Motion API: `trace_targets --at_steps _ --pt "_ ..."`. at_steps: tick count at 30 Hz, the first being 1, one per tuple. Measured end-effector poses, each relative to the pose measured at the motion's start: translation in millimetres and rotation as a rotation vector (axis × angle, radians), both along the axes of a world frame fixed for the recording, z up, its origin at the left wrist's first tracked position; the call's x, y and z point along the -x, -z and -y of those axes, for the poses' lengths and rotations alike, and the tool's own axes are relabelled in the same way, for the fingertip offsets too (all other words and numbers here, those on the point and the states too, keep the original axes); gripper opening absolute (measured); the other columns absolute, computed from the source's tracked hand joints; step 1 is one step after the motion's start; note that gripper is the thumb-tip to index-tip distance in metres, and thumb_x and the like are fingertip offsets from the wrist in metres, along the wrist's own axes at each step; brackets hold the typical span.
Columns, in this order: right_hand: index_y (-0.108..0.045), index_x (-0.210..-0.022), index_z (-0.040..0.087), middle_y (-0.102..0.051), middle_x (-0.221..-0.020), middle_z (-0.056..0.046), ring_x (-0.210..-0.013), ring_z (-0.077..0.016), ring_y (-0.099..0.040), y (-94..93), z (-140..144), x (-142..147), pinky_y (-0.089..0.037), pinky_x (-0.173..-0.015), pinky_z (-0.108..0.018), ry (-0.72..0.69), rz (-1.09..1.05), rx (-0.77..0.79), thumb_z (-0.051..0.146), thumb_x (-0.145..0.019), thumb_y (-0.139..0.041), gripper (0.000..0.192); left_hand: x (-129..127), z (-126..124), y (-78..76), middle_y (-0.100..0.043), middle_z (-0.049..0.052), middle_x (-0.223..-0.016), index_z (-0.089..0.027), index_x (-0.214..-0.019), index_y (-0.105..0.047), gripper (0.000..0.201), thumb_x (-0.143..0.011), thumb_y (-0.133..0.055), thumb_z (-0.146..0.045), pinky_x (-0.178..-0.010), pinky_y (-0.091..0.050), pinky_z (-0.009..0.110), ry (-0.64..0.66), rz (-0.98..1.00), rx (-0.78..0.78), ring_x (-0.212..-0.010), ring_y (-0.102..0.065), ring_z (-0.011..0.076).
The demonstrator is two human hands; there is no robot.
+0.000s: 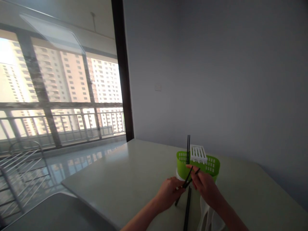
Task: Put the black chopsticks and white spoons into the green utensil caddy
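A green slotted holder [211,166] with a white slotted insert [198,153] stands on the pale table [125,173]. Two black chopsticks [188,148] stand upright in it. Just in front of the holder, my left hand [169,192] and my right hand [204,186] meet over a pair of black chopsticks [189,179], both pinching them where they cross. More black chopsticks [186,208] lie flat on the table below my hands.
A white object [207,215] lies under my right forearm. A grey wall with a switch plate [158,87] stands behind the table. At the left, a glass door shows a balcony railing [60,125], and a wire rack [19,173] stands on the floor.
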State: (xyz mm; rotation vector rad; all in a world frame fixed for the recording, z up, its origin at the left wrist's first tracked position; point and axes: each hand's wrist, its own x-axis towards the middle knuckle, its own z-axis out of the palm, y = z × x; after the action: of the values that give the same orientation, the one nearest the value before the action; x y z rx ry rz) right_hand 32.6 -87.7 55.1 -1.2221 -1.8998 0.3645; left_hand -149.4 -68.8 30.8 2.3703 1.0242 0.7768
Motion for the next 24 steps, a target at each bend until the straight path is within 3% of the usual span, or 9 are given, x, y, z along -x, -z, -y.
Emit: trace_targets --at_steps 6,11,18,21,24 --pt "-0.050 -0.115 0.021 -0.051 -0.057 0.005 -0.053 -0.0118 -0.050 -21.4 3 9 -0.041 -0.054 -0.027 -0.210 0.024 0.066 0.042 -0.088 -0.034 0.038 4 -1 -0.7 -0.066 0.000 -0.078 -0.019 -0.086 -0.068 0.021 -0.080 -0.049 -0.027 -0.064 -0.043 0.018 0.002 -0.031 0.042 -0.068 -0.056 0.0108" --pt "-0.058 -0.095 0.021 -0.060 -0.072 0.001 -0.062 -0.0113 -0.054 -24.6 1 15 -0.043 -0.061 -0.026 -0.239 -0.015 0.038 0.041 -0.088 -0.036 0.030 8 -1 -5.3 -0.067 0.001 -0.081 -0.021 -0.088 -0.068 0.020 -0.078 -0.052 -0.027 -0.064 -0.043 0.018 -0.005 -0.071 0.020 -0.068 -0.058 0.0116" --pt "-0.057 -0.084 0.022 -0.058 -0.068 0.004 -0.062 -0.0106 -0.052 -23.7 2 20 -0.039 -0.060 -0.025 -0.243 -0.027 0.047 0.041 -0.087 -0.038 0.027 7 1 4.8 -0.065 -0.004 -0.076 -0.020 -0.085 -0.065 0.018 -0.080 -0.051 -0.029 -0.062 -0.042 0.016 -0.026 0.076 0.049 -0.067 -0.058 0.0091" --pt "-0.057 -0.097 0.022 -0.056 -0.064 0.004 -0.060 -0.0115 -0.051 -18.9 2 12 -0.039 -0.058 -0.026 -0.221 -0.012 0.047 0.043 -0.086 -0.040 0.029 13 -2 -7.1 -0.066 -0.003 -0.075 -0.021 -0.085 -0.067 0.019 -0.080 -0.052 -0.032 -0.063 -0.043 0.017 -0.045 0.097 0.015 -0.067 -0.058 0.0095" --pt "-0.056 -0.103 0.023 -0.057 -0.066 0.003 -0.061 -0.0130 -0.054 -8.9 1 -7 -0.041 -0.059 -0.027 -0.110 -0.051 0.027 0.044 -0.085 -0.040 0.032 21 -18 -38.8 -0.067 -0.001 -0.074 -0.020 -0.089 -0.067 0.025 -0.081 -0.051 -0.037 -0.062 -0.044 0.018 -0.101 0.231 -0.039 -0.067 -0.058 0.0107"
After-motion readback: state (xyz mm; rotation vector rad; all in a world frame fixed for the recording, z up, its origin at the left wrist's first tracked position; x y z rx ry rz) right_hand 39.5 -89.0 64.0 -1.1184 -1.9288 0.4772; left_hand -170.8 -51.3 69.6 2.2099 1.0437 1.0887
